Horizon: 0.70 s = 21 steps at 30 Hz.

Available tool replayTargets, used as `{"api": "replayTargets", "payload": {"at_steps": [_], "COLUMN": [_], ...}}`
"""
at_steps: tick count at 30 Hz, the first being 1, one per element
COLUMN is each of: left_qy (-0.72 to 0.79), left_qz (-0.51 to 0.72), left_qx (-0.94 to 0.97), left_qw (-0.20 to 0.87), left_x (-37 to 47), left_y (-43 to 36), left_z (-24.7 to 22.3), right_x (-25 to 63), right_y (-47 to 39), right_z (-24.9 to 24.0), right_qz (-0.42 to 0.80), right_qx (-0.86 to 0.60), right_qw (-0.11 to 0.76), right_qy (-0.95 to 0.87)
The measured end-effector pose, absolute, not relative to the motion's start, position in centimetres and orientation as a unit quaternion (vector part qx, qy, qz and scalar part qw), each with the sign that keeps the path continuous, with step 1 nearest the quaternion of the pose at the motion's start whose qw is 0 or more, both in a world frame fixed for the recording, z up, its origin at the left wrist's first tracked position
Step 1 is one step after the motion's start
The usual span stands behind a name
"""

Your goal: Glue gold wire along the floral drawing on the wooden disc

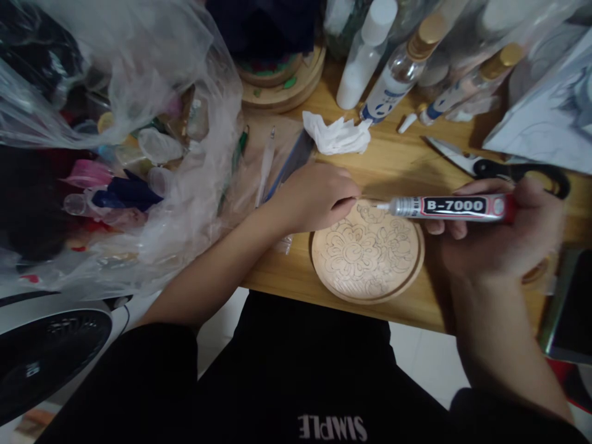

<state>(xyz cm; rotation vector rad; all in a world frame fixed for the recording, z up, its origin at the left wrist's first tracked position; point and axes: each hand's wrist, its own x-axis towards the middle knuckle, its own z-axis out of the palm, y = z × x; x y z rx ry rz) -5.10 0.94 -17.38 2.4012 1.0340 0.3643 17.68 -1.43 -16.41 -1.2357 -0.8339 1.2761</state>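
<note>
My right hand (pixel 504 237) is closed around a B-7000 glue tube (pixel 456 208), held level with its thin nozzle pointing left. My left hand (pixel 319 196) is closed in a pinch just left of the nozzle tip; whatever its fingertips hold, if anything, is too small to make out. Below both hands lies a round wooden plate (pixel 365 259) with a flower pattern drawn in dark lines. The left hand and the nozzle are over the plate's far edge.
Scissors (pixel 456 157) lie behind the tube. A crumpled tissue (pixel 337 134) and several bottles (pixel 393 77) stand at the back. A plastic bag of scraps (pixel 198 203) fills the left. A dark phone-like device (pixel 571 308) is at right, a fan (pixel 50 351) at lower left.
</note>
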Motion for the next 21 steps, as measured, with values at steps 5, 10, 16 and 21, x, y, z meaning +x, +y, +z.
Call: {"api": "replayTargets", "payload": {"at_steps": [5,10,16,21], "left_qy": [0.375,0.376,0.378,0.375], "left_qz": [0.140,0.137,0.134,0.135], "left_qx": [0.882,0.887,0.885,0.887], "left_qw": [0.247,0.231,0.236,0.234], "left_x": [-5.1,-5.1,-5.1,-5.1], "left_y": [0.9,0.9,1.0,1.0], "left_z": [-17.5,-17.4,-17.3,-17.3], "right_x": [17.9,17.8,18.3,19.1], "right_y": [-1.4,-1.2,-1.1,-1.0], "right_z": [-16.4,-16.2,-16.2,-16.6], "right_qz": [0.545,0.559,0.573,0.590], "right_qx": [-0.526,-0.507,-0.499,-0.477], "right_qw": [0.550,0.553,0.555,0.559], "right_qy": [-0.353,-0.353,-0.340,-0.335]}}
